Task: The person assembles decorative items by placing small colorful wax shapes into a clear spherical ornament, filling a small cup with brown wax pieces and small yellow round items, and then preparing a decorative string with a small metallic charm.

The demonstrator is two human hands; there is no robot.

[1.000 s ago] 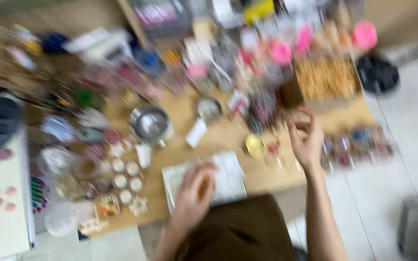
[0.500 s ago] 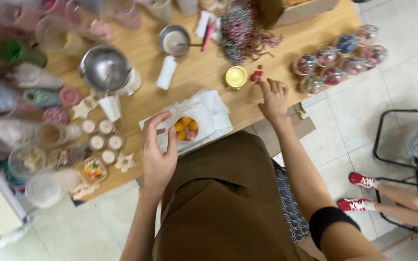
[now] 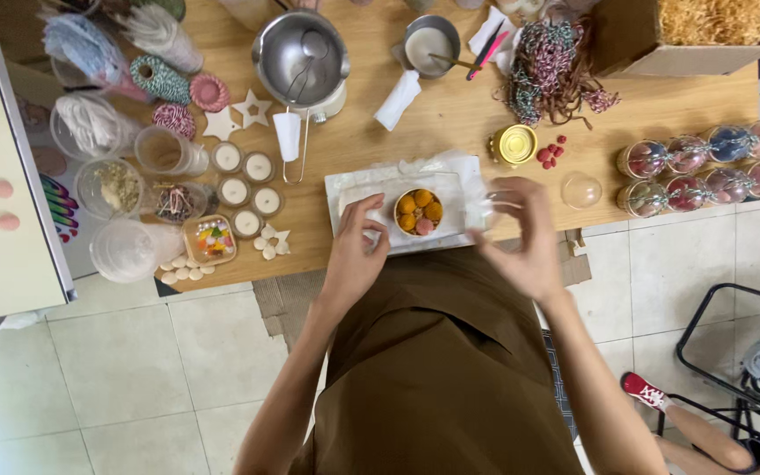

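The right hand [image 3: 525, 242] has withdrawn from the red beads [image 3: 551, 153] to the small cup of orange balls [image 3: 418, 212] on the surface [image 3: 450, 114], grip pinching something unidentifiable, while the left hand [image 3: 354, 255] remains open beside it.

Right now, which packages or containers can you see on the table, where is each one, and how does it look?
Cardboard box: far right corner, brown, open, filled with straw-coloured shredded paper.
Round tin: table's near edge, between left hand and right hand, holds orange balls.
Yellow lid: right of centre, round, metallic.
Clear globes: right edge, two rows, colourful fillings.
No screens or signs visible.
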